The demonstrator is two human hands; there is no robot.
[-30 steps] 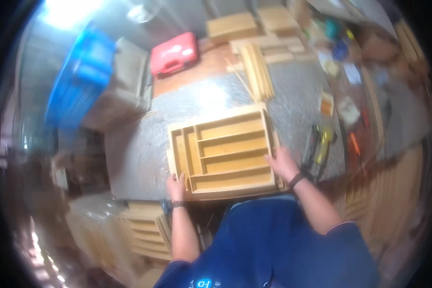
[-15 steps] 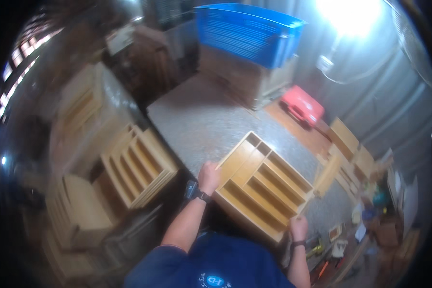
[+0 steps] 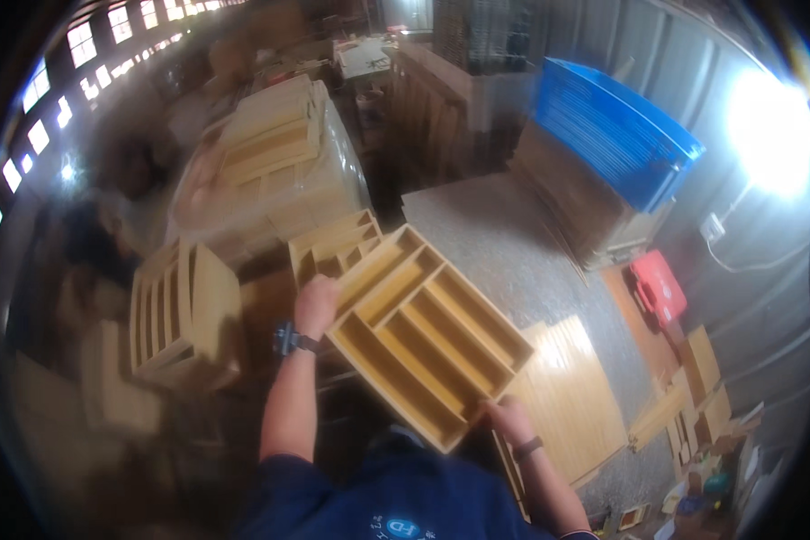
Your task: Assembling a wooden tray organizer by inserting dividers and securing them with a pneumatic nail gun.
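A light wooden compartment tray [image 3: 389, 367], open side up, hangs between my two hands, tilted across the view. It has several long slots and narrower sections along its upper left side. My left hand [image 3: 318, 308] is closed round the left edge of the tray. On the opposite side, at the near right corner, my right hand [image 3: 509, 419] grips the rim, its thumb near the top. Just behind the left hand, another wooden compartment tray [image 3: 333, 241] is partly hidden by the held one. Flat wooden panels [image 3: 571, 396] lie on the worktable beside my right hand.
The grey worktable [image 3: 477, 225] carries a blue bin [image 3: 616, 126] on brown boards, a red case [image 3: 657, 286] and wood offcuts [image 3: 659, 414]. At left stand stacked compartment trays [image 3: 184, 310]. A wrapped pile of wooden pieces [image 3: 261, 189] is farther back.
My view has turned left. Both hands have carried the tray leftward from over the worktable toward the stacks, and the flat panels on the table now show.
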